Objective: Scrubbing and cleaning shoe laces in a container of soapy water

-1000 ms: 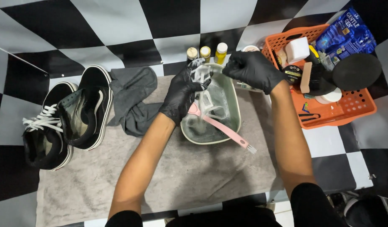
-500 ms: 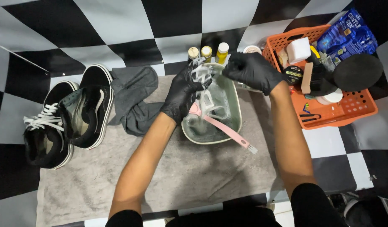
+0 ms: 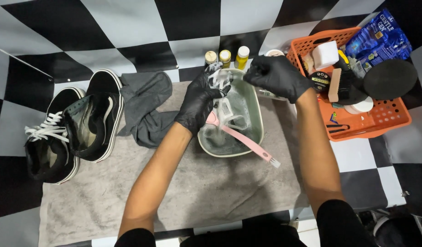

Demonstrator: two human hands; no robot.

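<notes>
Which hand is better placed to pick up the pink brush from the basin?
Probably the left hand: it is over the basin, just above the pink brush head. The right hand is at the far rim.

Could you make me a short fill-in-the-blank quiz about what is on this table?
1. Both hands, the left hand and the right hand, wear gloves coloured ____.
2. The pink brush lies across a pale green ____.
3. The pair of black shoes has laces coloured ____.
4. The sponge and brushes at the right sit in a basket coloured ____.

Missing words: black; basin; white; orange
</notes>
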